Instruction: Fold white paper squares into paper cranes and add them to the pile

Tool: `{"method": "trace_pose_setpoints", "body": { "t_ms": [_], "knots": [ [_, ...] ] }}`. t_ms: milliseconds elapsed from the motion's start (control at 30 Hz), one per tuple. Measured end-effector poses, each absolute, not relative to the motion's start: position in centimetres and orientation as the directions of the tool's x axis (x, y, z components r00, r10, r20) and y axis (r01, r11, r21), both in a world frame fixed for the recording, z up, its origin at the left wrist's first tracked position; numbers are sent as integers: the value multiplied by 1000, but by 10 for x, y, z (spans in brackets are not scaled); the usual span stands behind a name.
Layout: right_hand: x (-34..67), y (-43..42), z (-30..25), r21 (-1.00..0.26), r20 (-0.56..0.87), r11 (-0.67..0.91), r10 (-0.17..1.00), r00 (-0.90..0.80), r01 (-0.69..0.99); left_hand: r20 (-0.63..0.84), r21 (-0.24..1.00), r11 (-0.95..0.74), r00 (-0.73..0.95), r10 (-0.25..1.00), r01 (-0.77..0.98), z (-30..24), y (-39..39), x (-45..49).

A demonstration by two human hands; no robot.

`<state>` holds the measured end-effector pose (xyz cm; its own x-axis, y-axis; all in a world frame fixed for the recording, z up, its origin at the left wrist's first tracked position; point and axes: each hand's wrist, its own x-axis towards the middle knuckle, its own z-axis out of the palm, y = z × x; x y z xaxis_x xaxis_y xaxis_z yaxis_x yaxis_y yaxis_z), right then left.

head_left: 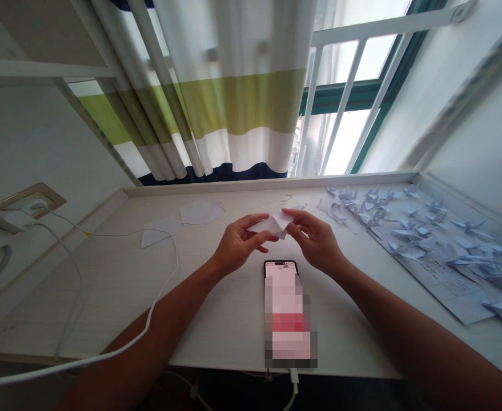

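Folded paper [280, 222] is up off the table [216, 319], between both hands, just beyond the phone's top end. Left hand [239, 242] pinches its left end, thumb on the near side, fingers behind. Right hand [317, 240] pinches the right end between thumb and fingers. Both grips closed on the paper, neither free. My read: two-ended hold keeps a light piece steady and the creases in line; held in the air so both sides can be reached.

Phone [287, 319] lies flat between the forearms, screen up, probably there to be glanced at. Screen content is blurred out, can't read it. White charging plug [294, 375] goes in at its bottom end, by the table's near edge.

Right side: crane-like paper figures [411, 245] crowd the corner, some on a printed sheet [456, 299]. Probably parked there to leave elbow room. Far left: loose sheets [201, 211] lie flat, near the left hand. Thin scraps [285, 198] behind the hands.

Main obstruction: white cable [176, 257] from the wall socket [34, 206] loops across the left side and passes in front of the left forearm. Could snag.
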<state>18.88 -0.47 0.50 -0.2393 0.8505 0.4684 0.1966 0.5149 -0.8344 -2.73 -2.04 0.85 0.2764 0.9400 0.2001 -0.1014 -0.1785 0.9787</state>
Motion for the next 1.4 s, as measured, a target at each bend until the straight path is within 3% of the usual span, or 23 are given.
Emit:
{"method": "trace_pose_setpoints", "body": {
  "t_ms": [333,567,733,967,1167,1400],
  "knots": [
    [189,-3,8,-770,571,586,809,-136,252,251,967,-238,209,945,-86,4,-22,-22],
    [189,-9,14,-755,566,631,765,-308,180,309,951,-303,149,939,-61,4,-22,-24],
    [186,-13,17,-791,539,603,766,-349,102,304,953,-301,210,929,-49,8,-25,-23],
    [185,-12,16,-781,530,604,774,-346,156,281,955,-291,143,949,53,8,-22,-25],
    [178,-16,13,-808,478,529,846,-235,261,199,973,-225,284,938,59,4,-23,-24],
    [181,-12,11,-769,476,552,831,-287,323,320,928,-356,259,911,107,1,-21,-23]
  ]
}}
